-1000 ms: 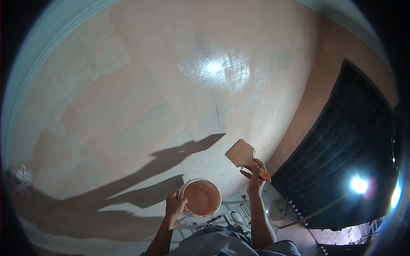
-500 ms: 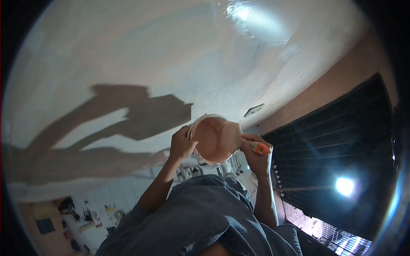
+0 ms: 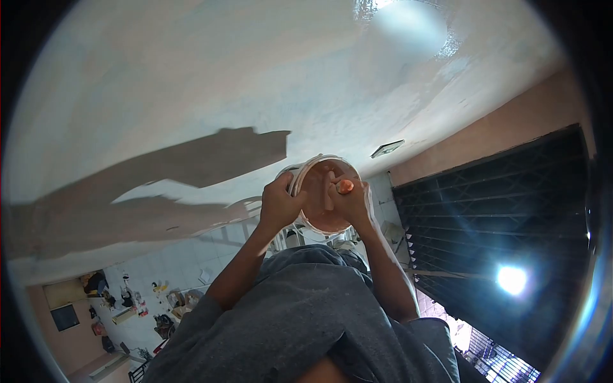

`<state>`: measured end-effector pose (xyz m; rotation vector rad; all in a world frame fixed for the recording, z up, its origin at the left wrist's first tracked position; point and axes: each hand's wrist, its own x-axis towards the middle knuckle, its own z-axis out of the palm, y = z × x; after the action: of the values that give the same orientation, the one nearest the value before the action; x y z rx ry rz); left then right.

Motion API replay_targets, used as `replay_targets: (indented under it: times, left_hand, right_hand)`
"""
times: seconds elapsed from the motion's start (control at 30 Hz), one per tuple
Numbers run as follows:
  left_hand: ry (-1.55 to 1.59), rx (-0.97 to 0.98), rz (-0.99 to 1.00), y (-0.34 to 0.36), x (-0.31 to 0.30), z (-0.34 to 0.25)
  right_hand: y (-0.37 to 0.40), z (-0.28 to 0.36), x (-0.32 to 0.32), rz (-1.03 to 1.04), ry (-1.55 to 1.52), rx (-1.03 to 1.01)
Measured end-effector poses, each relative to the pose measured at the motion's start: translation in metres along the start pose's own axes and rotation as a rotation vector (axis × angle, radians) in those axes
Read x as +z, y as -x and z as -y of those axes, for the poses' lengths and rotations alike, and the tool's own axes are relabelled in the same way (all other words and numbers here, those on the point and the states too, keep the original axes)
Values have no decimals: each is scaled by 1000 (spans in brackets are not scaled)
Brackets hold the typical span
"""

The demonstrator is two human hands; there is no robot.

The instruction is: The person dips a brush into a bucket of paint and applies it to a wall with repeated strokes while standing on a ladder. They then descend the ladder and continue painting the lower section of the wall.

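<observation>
A white bucket [image 3: 309, 214] hangs in front of me, its round mouth facing up toward my view. Pinkish-brown paste-like material [image 3: 317, 203] coats its inside. My left hand [image 3: 281, 203] is closed on the bucket's left rim, thumb at the inner edge. Reaching in from the right side of the mouth, my right hand [image 3: 352, 203] grips a putty knife with an orange-ended handle [image 3: 345, 186]. Its blade points down into the bucket and is mostly hidden by my fingers.
A pale, patchy ceiling [image 3: 211, 76] spans the top, with a wet shiny spot and a small square fixture [image 3: 387, 149]. To the right is a dark slatted shutter [image 3: 485, 223] with a bright light [image 3: 512, 280]. Far below left, assorted items [image 3: 128, 300] stand by a tiled wall.
My right hand has moved left and into the bucket's mouth, turning the putty knife from across the rim to pointing down inside. The bucket has shifted slightly up.
</observation>
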<state>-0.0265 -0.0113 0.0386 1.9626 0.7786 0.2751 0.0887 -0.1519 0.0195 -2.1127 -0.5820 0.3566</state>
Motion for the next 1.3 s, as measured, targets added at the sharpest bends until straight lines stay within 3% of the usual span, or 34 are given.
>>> replay_targets:
  times: [0.2,0.3,0.4,0.57,0.7,0.87,0.93,1.13,1.3]
  left_hand:
    - [33,14,-14,0,-1,-4]
    - [12,16,8,0,0,-7]
    - [25,27,-4,1,-5,-5]
    - [54,-32,43,3,-15,-6]
    - [20,-81,63,2,-16,-11]
    - [15,22,32,6,-28,-16]
    - [61,-41,46,4,-26,-18]
    - [97,-38,-5,6,-21,-9]
    - [173,-74,13,11,-21,-18]
  right_hand:
    - [-6,-15,22,7,103,-98]
    - [-3,-9,22,48,177,38]
    - [5,-12,14,-49,20,-51]
    - [31,-4,-22,-92,-373,151]
    - [42,2,-45,-3,-503,162]
    - [54,5,-58,-123,-827,250]
    - [54,-8,-64,-128,-984,306]
    - [43,10,-84,-211,-1198,174]
    - [6,64,-134,-323,-1238,-133]
